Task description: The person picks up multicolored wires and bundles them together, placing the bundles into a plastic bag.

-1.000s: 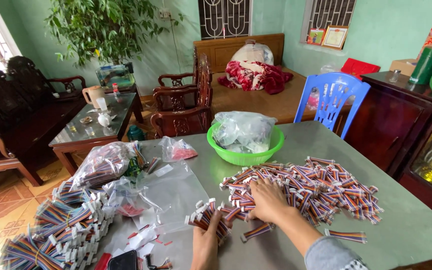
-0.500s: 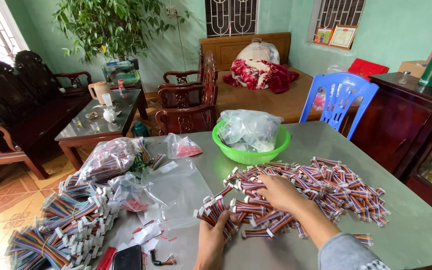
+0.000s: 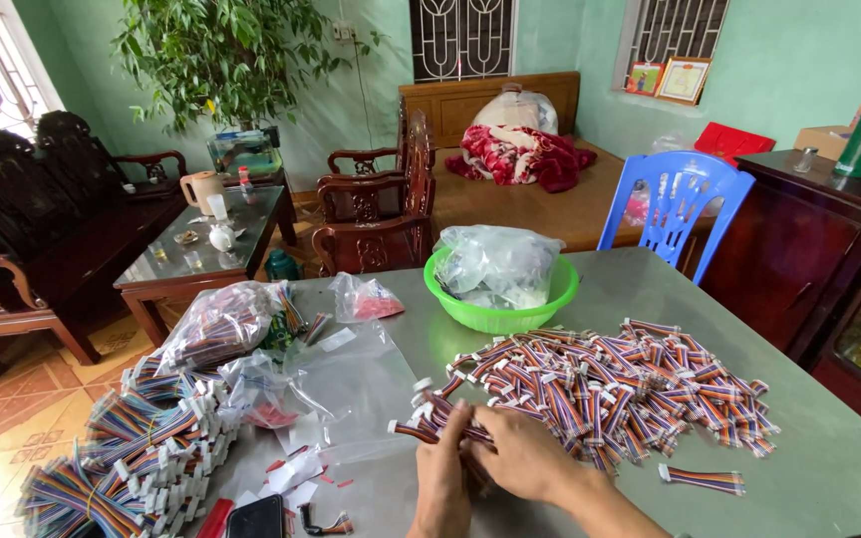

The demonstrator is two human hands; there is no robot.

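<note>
At a grey desk (image 3: 829, 468) in a green-walled room, seen from the head camera, a person's two hands meet over a small bunch of short rainbow-striped ribbon cables with white plastic end plugs (image 3: 440, 413). That bunch lies at the near left edge of a wide loose heap of the same striped cables (image 3: 630, 384), which spreads across the middle of the desk. The left hand (image 3: 442, 478) is cupped around the bunch from the near side, fingers curled against it; the right hand (image 3: 520, 458) presses onto it from above, its grip closed over the wires, though the fingertips are hidden beneath the palm.

By their look the cables are light, limp and springy, apt to fan out or slide past each other when squeezed loosely. The flat wire run in the middle seems the soundest place to take hold, with the hard white plugs left free at both ends.

One stray striped cable (image 3: 705, 480) lies alone just right of the wrist. Behind the heap stands a round green plastic bowl (image 3: 550, 299) holding crumpled clear bags. Stacked, tied bundles of striped cables (image 3: 122, 448) and a clear plastic bag of more cables (image 3: 221, 324) crowd the desk's left side, near a dark phone (image 3: 256, 518). A blue plastic chair (image 3: 675, 204) stands at the far edge.
</note>
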